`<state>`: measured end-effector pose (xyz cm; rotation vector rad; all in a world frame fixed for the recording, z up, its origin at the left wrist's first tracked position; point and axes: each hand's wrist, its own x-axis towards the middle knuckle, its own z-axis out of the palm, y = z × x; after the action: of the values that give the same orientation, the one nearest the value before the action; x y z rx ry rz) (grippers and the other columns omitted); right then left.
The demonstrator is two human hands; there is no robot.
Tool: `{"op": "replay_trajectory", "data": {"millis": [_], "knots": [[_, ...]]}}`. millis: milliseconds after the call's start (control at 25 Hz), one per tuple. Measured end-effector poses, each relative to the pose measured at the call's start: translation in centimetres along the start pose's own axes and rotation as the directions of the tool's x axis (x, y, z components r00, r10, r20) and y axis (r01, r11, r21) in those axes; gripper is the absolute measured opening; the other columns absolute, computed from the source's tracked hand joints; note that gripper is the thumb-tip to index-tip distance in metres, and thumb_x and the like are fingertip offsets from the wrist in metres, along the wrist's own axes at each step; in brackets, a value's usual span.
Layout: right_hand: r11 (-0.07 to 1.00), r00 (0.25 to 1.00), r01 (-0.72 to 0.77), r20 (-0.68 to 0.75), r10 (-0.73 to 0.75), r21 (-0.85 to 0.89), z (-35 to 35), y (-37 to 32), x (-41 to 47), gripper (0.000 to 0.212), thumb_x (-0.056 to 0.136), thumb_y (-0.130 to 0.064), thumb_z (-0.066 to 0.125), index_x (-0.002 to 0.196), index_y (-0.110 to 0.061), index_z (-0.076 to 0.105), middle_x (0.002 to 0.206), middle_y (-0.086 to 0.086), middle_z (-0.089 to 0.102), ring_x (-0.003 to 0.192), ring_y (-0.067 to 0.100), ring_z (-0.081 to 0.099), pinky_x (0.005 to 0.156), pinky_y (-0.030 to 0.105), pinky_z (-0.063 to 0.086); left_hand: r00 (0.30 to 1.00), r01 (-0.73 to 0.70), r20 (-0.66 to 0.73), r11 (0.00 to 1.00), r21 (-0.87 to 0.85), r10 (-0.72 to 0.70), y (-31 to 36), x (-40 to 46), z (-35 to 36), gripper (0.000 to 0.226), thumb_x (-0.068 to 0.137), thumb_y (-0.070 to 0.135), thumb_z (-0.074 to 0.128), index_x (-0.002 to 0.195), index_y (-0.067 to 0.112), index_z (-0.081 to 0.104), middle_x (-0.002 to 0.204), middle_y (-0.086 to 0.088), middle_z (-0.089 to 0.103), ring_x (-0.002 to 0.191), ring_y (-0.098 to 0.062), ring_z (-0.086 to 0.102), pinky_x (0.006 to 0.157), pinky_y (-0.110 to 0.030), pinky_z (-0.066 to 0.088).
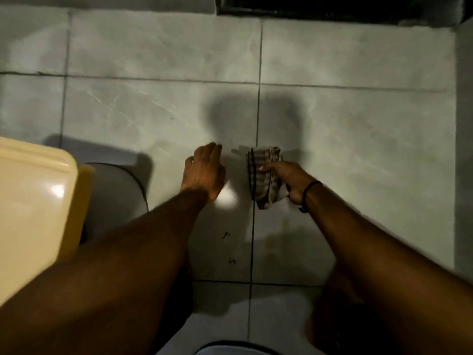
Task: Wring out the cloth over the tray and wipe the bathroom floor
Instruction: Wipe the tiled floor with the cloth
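A bunched checked cloth (pixel 261 172), pale with dark stripes, is gripped in my right hand (pixel 289 179) above the grey tiled floor (pixel 158 119), near the middle of the view. My left hand (pixel 204 172) hovers just left of the cloth, empty, its fingers loosely extended and pointing away from me. A gap separates it from the cloth. At the left edge lies a cream plastic tray (pixel 33 196), partly cut off by the frame. A black band circles my right wrist.
A grey rounded object (pixel 117 190) sits on the floor right of the tray. A dark strip (pixel 332 6) runs along the top right by the wall. A wall edge (pixel 464 149) bounds the right side. Small dark marks (pixel 229 248) dot the tile between my arms.
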<state>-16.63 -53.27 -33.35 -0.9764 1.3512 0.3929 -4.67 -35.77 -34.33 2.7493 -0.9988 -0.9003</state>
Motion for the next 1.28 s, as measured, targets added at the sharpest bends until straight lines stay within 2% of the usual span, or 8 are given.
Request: {"op": "replay_trajectory", "data": {"millis": [160,320,560,680,880,1040,1160,1280], "knots": [[0.996,0.996,0.084,-0.038,-0.084,-0.006,0.1,2.4,1.2,0.027,0.084,-0.001,0.07,0.111,-0.007,0.074,0.098,0.014,0.077,0.082,0.029,0.074,0.061,0.033,0.064,0.997,-0.05,0.066,0.969,0.24,0.035,-2.4,-0.6,2.3,0.07,0.105,0.036,0.03,0.162,0.014,-0.003,0.172,-0.007,-0.011,0.158,-0.031,-0.011,0.127,-0.056,0.002],[0.952,0.941,0.305,-0.143,-0.307,-0.035,-1.0,3.6,-2.2,0.028,0.081,-0.001,0.071,0.109,-0.003,0.075,0.115,0.024,0.075,0.109,0.04,0.071,0.096,0.055,0.058,0.99,-0.073,-0.104,0.975,0.211,0.097,-0.2,-3.4,-0.3,0.066,0.106,0.039,0.019,0.162,0.011,-0.002,0.172,-0.009,-0.011,0.158,-0.031,-0.012,0.127,-0.057,-0.001],[0.879,0.865,0.329,-0.264,-0.427,-0.344,-1.0,7.4,-9.2,0.044,0.077,-0.031,0.068,0.119,-0.018,0.071,0.119,0.008,0.075,0.112,0.032,0.069,0.102,0.045,0.056,0.983,-0.089,-0.153,0.994,0.062,0.098,2.0,-10.5,0.0,0.063,0.107,0.038,0.016,0.162,0.012,-0.001,0.172,-0.006,-0.009,0.158,-0.027,-0.01,0.127,-0.054,-0.001],[0.72,0.838,0.326,-0.167,-0.52,-0.612,0.8,10.3,-9.1,0.04,0.086,-0.046,0.062,0.118,-0.023,0.068,0.12,0.012,0.073,0.113,0.038,0.065,0.099,0.043,0.054,0.988,-0.073,-0.133,0.995,0.073,0.083,-0.2,-13.0,3.9,0.063,0.106,0.036,0.02,0.162,0.011,0.004,0.172,-0.009,-0.003,0.159,-0.03,-0.005,0.127,-0.056,0.004],[0.294,0.691,0.368,0.048,-0.721,-0.882,4.2,14.2,-3.8,0.032,0.095,-0.028,0.059,0.126,-0.024,0.066,0.115,0.01,0.075,0.109,0.035,0.067,0.093,0.043,0.054,1.0,-0.01,-0.011,0.99,0.142,0.012,-5.4,-12.5,11.4,0.068,0.105,0.036,0.026,0.163,0.013,-0.001,0.172,-0.006,-0.011,0.159,-0.028,-0.011,0.128,-0.052,0.0],[-0.028,0.773,0.327,0.285,-0.567,-0.944,6.6,17.2,0.5,0.051,0.101,-0.029,0.051,0.152,-0.028,0.044,0.158,0.006,0.047,0.145,0.036,0.042,0.113,0.053,0.041,1.0,-0.014,0.023,0.977,0.211,0.01,-7.5,-9.8,14.6,0.072,0.103,0.038,0.027,0.162,0.011,-0.007,0.171,-0.009,-0.017,0.158,-0.029,-0.015,0.126,-0.048,-0.009],[-0.116,0.801,0.335,0.347,-0.488,-0.935,6.9,20.4,1.8,0.064,0.103,-0.019,0.042,0.162,-0.03,0.019,0.173,0.001,0.011,0.156,0.044,0.008,0.118,0.06,0.031,1.0,-0.008,0.006,0.971,0.241,0.007,-8.2,-8.3,15.7,0.073,0.103,0.042,0.025,0.161,0.011,-0.007,0.171,-0.011,-0.015,0.158,-0.029,-0.013,0.127,-0.049,-0.005],[-0.152,0.781,0.383,0.407,-0.474,-0.911,6.8,23.0,1.3,0.081,0.095,-0.031,0.055,0.163,-0.028,0.012,0.173,0.002,0.004,0.156,0.046,-0.004,0.121,0.067,0.016,0.999,0.004,0.031,0.979,0.202,-0.011,-8.9,-7.3,16.3,0.074,0.103,0.05,0.015,0.16,0.015,-0.015,0.169,-0.008,-0.023,0.157,-0.025,-0.019,0.128,-0.049,-0.004]]}}
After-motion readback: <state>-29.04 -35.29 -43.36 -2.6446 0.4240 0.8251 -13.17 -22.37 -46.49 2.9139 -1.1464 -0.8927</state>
